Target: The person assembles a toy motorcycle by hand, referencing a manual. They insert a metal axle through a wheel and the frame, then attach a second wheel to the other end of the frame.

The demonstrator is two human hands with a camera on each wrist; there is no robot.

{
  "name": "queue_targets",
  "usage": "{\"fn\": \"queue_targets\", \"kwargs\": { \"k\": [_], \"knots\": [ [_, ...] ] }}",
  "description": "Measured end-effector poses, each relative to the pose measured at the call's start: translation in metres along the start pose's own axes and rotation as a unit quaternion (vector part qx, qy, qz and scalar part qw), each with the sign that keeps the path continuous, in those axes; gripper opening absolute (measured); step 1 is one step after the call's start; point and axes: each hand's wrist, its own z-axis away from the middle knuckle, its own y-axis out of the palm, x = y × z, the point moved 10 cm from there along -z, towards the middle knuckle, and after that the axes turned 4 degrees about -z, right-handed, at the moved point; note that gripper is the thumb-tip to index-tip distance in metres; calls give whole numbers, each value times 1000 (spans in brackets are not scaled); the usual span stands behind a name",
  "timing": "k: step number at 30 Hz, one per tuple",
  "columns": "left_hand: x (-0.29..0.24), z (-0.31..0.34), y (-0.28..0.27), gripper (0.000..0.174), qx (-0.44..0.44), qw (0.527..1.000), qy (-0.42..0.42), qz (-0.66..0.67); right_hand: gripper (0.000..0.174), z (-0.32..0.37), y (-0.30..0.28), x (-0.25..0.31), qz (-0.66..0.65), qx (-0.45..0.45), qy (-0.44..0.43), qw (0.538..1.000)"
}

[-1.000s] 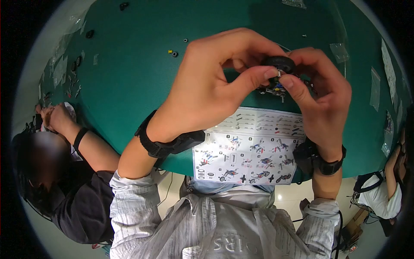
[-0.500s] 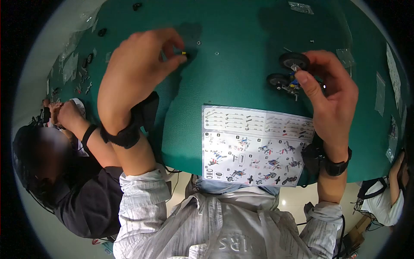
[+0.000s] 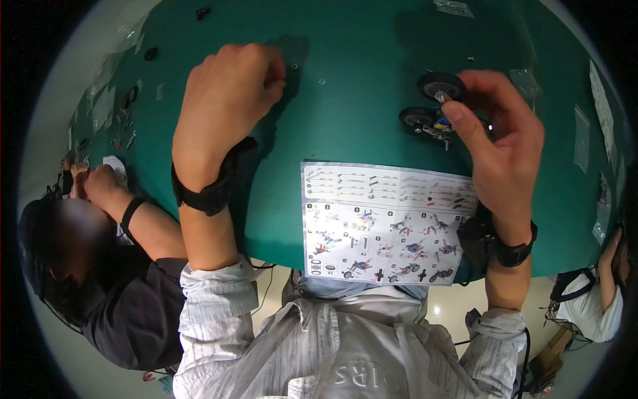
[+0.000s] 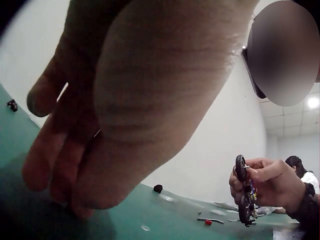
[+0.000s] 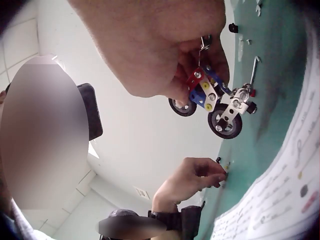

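My right hand [image 3: 502, 133] grips a small model motorcycle [image 3: 435, 118] above the table, its thumb near the upper black wheel [image 3: 440, 88]. In the right wrist view the model motorcycle [image 5: 210, 95] shows red, blue and silver plates and two dark wheels. My left hand [image 3: 229, 106] is bent low over the table at the left, its fingertips mostly hidden in the head view. From the right wrist, the left hand [image 5: 187, 180] has thumb and fingertips close together beside a small yellow piece [image 5: 227, 167]; I cannot tell whether they hold anything.
A printed instruction sheet [image 3: 389, 226] lies at the table's near edge. A small nut [image 3: 294, 66] and a pale ring [image 3: 322, 82] lie right of my left hand. Plastic bags [image 3: 581, 139] line the right side. Another person [image 3: 113, 286] sits at the left.
My left hand has left the model motorcycle, which both hands held, and moved left over the small parts, its fingers drawing closer together. The right hand keeps hold of the model motorcycle.
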Motion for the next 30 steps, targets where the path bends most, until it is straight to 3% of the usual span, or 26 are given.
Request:
{"fn": "queue_targets", "kwargs": {
  "k": [6, 9, 12, 15, 18, 20, 30],
  "knots": [
    [0, -4, 10, 19, 61, 992, 27, 108, 20, -2, 2, -4, 1, 6, -2, 1000],
    [-25, -2, -4, 17, 56, 968, 97, 227, 19, -2, 4, -4, 0, 3, 1, 1000],
    [-76, 10, -30, 19, -7, 924, 204, 323, 19, -2, 7, -1, 11, 4, -3, 1000],
    [-103, 23, -49, 24, -132, 884, 250, 373, 19, 0, 10, 0, 12, 2, -4, 1000],
    [-107, 30, -55, 27, -259, 871, 252, 332, 19, 1, 13, 1, 4, -1, -1, 1000],
    [-110, 32, -56, 27, -284, 876, 234, 312, 19, 2, 14, -2, 5, 1, 6, 1000],
    [-118, 35, -55, 29, -307, 878, 265, 253, 20, 1, 12, -8, -31, 3, 32, 999]
  ]
}}
